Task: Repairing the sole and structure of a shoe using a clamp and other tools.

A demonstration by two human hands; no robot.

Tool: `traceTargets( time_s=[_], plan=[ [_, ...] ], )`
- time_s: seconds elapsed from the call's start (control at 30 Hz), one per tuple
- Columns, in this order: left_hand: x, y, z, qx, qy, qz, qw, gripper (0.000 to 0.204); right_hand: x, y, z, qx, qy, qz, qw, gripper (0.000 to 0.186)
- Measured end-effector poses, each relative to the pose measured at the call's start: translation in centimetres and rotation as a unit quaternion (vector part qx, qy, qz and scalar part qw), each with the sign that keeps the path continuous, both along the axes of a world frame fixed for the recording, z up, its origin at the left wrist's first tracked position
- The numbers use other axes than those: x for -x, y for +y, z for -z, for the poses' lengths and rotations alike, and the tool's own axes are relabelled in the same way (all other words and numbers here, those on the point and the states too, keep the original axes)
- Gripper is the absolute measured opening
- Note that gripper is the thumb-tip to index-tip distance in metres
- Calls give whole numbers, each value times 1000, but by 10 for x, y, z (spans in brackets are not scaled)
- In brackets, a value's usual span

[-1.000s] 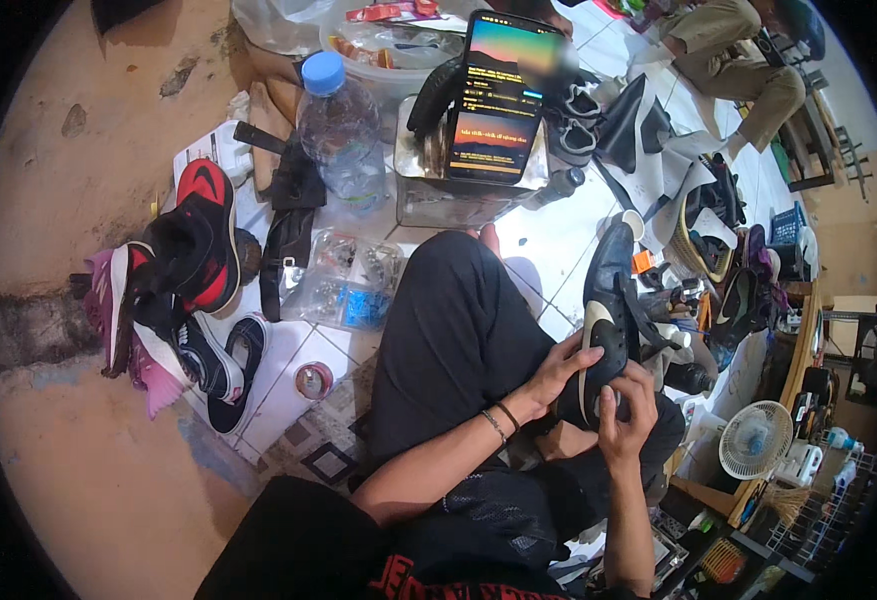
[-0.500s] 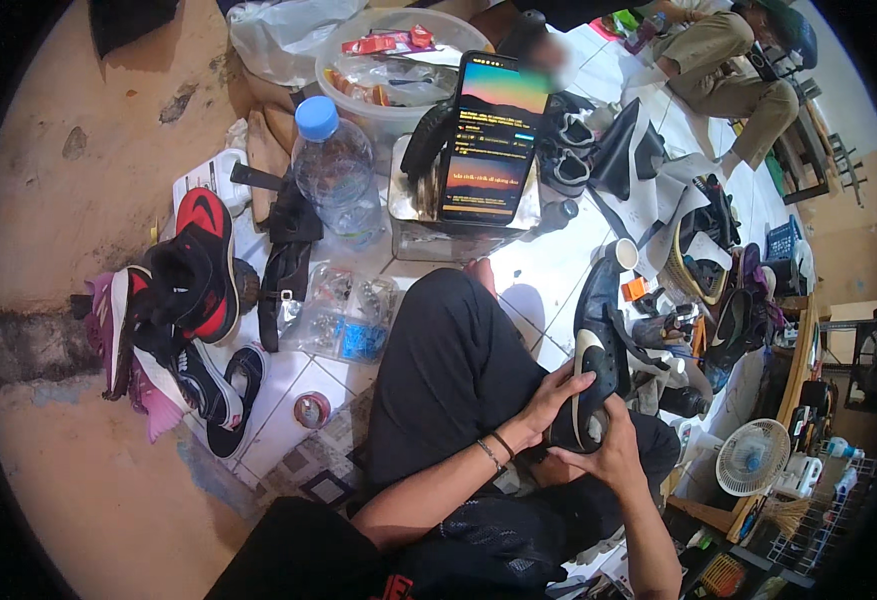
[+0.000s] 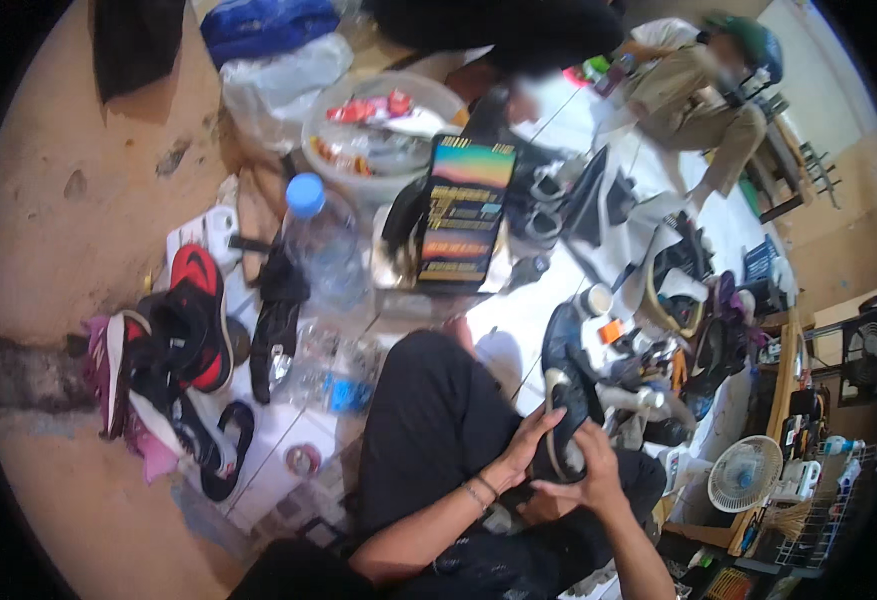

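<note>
A black shoe with a pale curved patch (image 3: 564,350) is held upright over my lap, its far end pointing away from me. My left hand (image 3: 532,442) grips its near left side, with the thumb lying across the shoe. My right hand (image 3: 596,472) is wrapped round the near right side, close to the shoe's near end. The palms and the near end of the shoe hide part of each other. The picture is slightly blurred, so finer detail on the shoe cannot be made out.
Ahead stands a phone (image 3: 466,210) propped on a metal tin, beside a water bottle with a blue cap (image 3: 324,240) and a plastic tub (image 3: 450,100). Several shoes (image 3: 198,320) lie at the left wall. Bottles and shoes clutter the right, near a white fan (image 3: 744,474). Other people sit beyond.
The whole view has shifted, so the phone, bottle and tub appear lower. The shoe has turned a little in my hands, which keep their hold on it.
</note>
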State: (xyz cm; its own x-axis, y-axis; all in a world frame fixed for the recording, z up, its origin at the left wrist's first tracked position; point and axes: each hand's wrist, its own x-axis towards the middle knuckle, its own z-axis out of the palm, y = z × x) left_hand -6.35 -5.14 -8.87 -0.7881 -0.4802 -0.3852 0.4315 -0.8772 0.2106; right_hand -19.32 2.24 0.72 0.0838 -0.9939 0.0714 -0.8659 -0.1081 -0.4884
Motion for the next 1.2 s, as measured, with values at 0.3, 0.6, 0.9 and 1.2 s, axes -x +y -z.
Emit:
traceTargets(
  time_s=[0.3,0.6,0.9,1.2],
  plan=[
    [0,-4,-7,29,-31,10,999,50,-3,-3,-8,-68,-21,16,997,102],
    [-5,0,-6,24,-86,39,995,58,2,-17,-10,-132,-30,-18,991,99],
    [-6,7,4,55,-72,40,995,44,-1,-10,-1,-135,-41,-12,990,97],
    [-6,12,15,-1,-60,30,998,44,3,-27,-11,-174,-81,-61,979,75]
  ],
)
